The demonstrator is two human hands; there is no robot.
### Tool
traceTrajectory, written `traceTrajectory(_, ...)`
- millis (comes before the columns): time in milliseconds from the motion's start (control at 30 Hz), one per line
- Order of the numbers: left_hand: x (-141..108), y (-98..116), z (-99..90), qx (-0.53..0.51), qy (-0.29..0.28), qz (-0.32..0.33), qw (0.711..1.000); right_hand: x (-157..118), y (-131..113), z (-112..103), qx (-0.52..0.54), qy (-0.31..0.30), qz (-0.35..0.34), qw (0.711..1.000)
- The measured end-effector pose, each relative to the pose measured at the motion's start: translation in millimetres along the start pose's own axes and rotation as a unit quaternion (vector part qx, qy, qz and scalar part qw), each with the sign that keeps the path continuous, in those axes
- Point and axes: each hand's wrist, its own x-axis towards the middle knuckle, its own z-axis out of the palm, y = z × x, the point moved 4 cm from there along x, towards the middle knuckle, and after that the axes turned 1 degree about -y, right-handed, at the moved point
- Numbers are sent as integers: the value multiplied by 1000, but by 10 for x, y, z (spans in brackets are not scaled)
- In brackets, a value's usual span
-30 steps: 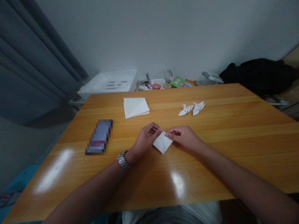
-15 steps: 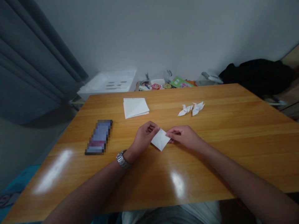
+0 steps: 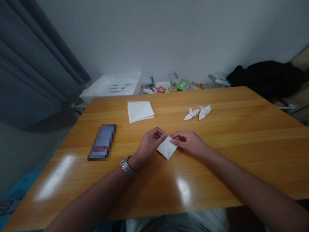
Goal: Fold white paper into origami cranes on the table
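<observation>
Tabletop (image 3: 229, 135) bears two paper birds (image 3: 198, 112); two hands (image 3: 171, 140) grip one folded paper (image 3: 167, 148).

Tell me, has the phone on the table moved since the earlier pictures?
No, the phone lies at the same place and angle beside the table's left edge.

Near your bench's left edge lies a pixelated dark-framed phone (image 3: 102, 142); past its far edge, you have a white slotted plastic tray (image 3: 116, 84) and a green booklet (image 3: 185, 85).
</observation>
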Motion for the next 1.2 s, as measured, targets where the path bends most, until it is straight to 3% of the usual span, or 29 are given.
traceTrajectory(500,15,-48,-5,-21,-2,-10,1000,28,26,-146,-13,67,-10,998)
traceTrajectory(967,8,13,-20,-20,8,-15,1000,24,28,-144,-4,61,-13,998)
traceTrajectory(1200,-28,27,20,0,-25,3,1000,20,25,-74,48,46,-9,998)
